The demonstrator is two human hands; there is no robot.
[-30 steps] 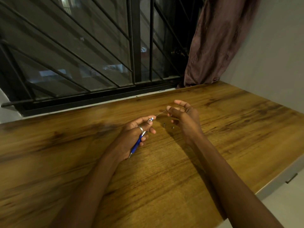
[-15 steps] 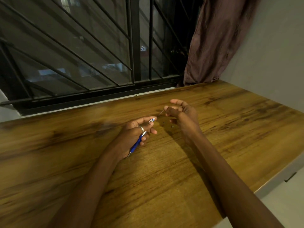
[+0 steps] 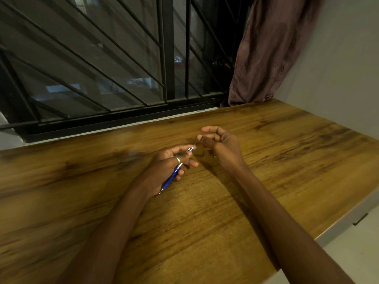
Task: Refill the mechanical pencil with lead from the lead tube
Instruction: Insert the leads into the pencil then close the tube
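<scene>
My left hand [image 3: 168,163] grips a blue mechanical pencil [image 3: 171,179] over the wooden table [image 3: 205,212]. The pencil's open top end points up and right, its metal tip down toward my wrist. My right hand [image 3: 221,143] pinches a thin lead [image 3: 195,143] between thumb and finger. The lead's lower end sits at the pencil's top opening. Two small dark pieces [image 3: 205,153] lie on the table just below my right hand, partly in its shadow. I cannot see a lead tube.
A barred window [image 3: 123,58] runs along the table's far edge. A brown curtain [image 3: 266,50] hangs at the back right corner beside a grey wall. The table's right edge drops off near my right forearm.
The visible length of lead between my two hands has shortened as my right hand moved closer to the pencil's top. My left hand has held steady.
</scene>
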